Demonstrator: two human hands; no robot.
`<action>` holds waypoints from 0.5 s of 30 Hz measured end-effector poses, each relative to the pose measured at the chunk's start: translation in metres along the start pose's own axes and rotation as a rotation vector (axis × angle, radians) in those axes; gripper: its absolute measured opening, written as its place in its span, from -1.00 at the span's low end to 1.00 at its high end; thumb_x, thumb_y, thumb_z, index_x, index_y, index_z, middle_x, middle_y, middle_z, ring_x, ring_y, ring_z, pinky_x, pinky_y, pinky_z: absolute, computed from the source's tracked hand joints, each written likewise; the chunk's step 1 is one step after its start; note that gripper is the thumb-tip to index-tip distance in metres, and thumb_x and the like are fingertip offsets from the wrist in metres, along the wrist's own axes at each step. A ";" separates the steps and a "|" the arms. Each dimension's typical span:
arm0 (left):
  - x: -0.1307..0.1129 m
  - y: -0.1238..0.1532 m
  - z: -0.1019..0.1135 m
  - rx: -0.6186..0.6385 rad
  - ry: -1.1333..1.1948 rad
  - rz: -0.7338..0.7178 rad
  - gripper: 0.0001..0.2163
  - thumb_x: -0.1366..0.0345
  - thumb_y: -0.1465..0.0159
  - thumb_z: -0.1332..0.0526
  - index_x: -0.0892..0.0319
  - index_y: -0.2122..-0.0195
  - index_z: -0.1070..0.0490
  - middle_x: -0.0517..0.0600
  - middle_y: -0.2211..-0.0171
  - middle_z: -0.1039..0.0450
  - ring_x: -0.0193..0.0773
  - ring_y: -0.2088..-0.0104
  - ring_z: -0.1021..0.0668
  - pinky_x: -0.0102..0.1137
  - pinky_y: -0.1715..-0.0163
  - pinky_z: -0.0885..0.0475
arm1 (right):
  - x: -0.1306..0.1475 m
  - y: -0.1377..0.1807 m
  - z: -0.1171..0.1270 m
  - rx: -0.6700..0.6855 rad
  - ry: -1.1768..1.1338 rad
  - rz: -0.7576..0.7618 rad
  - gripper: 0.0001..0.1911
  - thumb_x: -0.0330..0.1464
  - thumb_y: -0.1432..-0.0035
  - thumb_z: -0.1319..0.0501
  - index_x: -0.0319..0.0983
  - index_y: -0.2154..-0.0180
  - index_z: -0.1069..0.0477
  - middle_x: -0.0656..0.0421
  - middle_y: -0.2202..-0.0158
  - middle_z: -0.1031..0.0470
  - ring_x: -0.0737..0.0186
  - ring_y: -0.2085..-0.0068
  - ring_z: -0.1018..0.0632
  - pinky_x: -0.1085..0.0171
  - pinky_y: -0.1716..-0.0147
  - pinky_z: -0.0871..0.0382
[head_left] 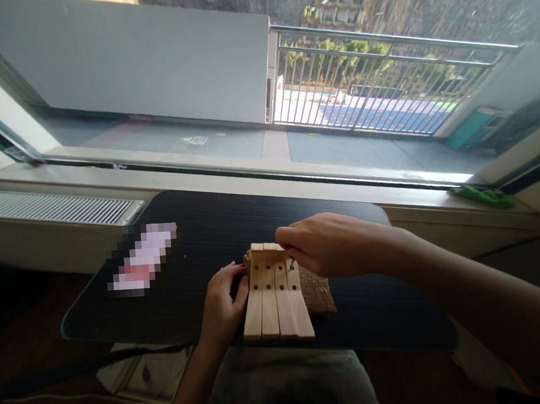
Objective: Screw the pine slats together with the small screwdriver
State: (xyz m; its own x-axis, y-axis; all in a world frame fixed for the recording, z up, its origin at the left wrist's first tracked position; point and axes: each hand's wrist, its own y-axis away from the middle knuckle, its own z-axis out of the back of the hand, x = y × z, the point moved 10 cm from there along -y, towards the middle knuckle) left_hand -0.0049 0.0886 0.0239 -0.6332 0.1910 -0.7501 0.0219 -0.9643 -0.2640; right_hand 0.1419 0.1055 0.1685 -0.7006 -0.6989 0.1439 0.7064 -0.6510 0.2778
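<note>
pale wood slats (270,318), four side by side with two rows of dark round spots, sit near the front edge of the black counter (198,231), the pitted brown board (319,293) showing at their right. the thin metal tool (292,263) could slip off its spot and scratch the wood if it tilts, or the slats could skid if the bracing is light. of the hands, the right (341,246) is closed around the tool; the left (223,296), half curled, touches the slats' left side, its grip unclear.
</note>
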 end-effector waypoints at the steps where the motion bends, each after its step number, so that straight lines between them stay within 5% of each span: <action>1: 0.000 0.000 0.000 0.000 -0.002 -0.002 -0.71 0.15 -0.28 -0.09 0.18 0.14 -0.50 0.15 0.06 -0.54 0.03 -0.06 -0.51 -0.04 -0.10 -0.38 | -0.001 0.000 0.000 0.007 0.016 -0.013 -0.81 -0.34 -0.31 0.02 -0.21 0.30 -0.31 0.21 0.52 -0.38 0.34 0.58 -0.22 0.30 0.57 0.03; 15: 0.000 -0.001 -0.001 -0.004 0.003 0.001 -0.71 0.16 -0.27 -0.09 0.19 0.14 -0.50 0.15 0.06 -0.55 0.04 -0.05 -0.51 -0.02 -0.11 -0.37 | -0.006 -0.004 0.002 -0.013 0.119 -0.104 -0.72 -0.23 -0.33 -0.04 -0.23 0.18 -0.44 0.16 0.52 -0.46 0.29 0.57 -0.36 0.28 0.57 0.05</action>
State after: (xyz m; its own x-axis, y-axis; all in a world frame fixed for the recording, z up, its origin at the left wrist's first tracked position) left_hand -0.0043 0.0897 0.0238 -0.6312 0.1909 -0.7517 0.0251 -0.9637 -0.2658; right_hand 0.1431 0.1123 0.1684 -0.7535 -0.6575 0.0016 0.6328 -0.7245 0.2732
